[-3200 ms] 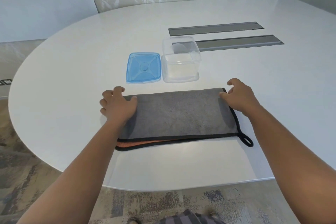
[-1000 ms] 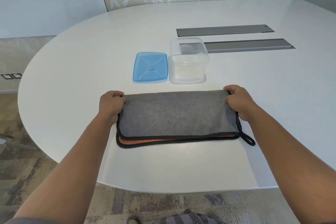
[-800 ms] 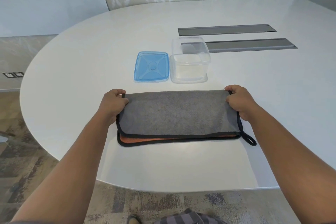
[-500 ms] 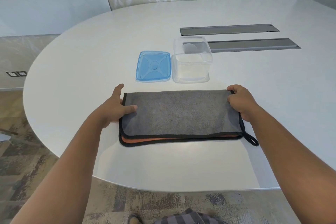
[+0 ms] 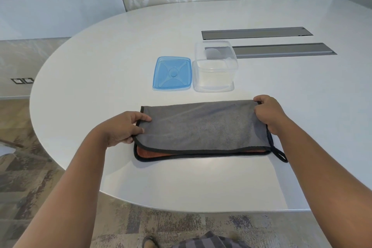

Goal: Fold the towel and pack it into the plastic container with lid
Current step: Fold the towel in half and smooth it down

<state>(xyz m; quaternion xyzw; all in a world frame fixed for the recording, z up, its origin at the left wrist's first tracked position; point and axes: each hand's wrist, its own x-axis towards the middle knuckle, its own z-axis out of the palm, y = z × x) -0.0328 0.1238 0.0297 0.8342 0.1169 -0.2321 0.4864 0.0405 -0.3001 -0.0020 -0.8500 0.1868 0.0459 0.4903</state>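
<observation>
Because the white oval table is wide and bare on every side of the work, there is ample room to swing cloth across or slide things about; its rounded near edge curves just in front of the person, and two long grey recessed panels sit well beyond the working area, out of the way.

The towel lies flat near that front edge, already folded once lengthwise, judging by the orange underside peeping out along the near hem beneath the grey top layer. Its long shape seems too wide for the box, so a further fold across the short way looks due. The black hanging loop trails off the right near corner onto the table.

The clear container stands open and upright just beyond the towel, apart from it, presumably kept close so the packed bundle travels little. The blue lid lies flat just beside the container on its left, off and ready.

The left hand pinches the towel's left short edge, thumb on top and fingers curled beneath, likely to lift it over. The right hand is closed on the far right corner, seemingly anchoring that end so the cloth does not drag.
</observation>
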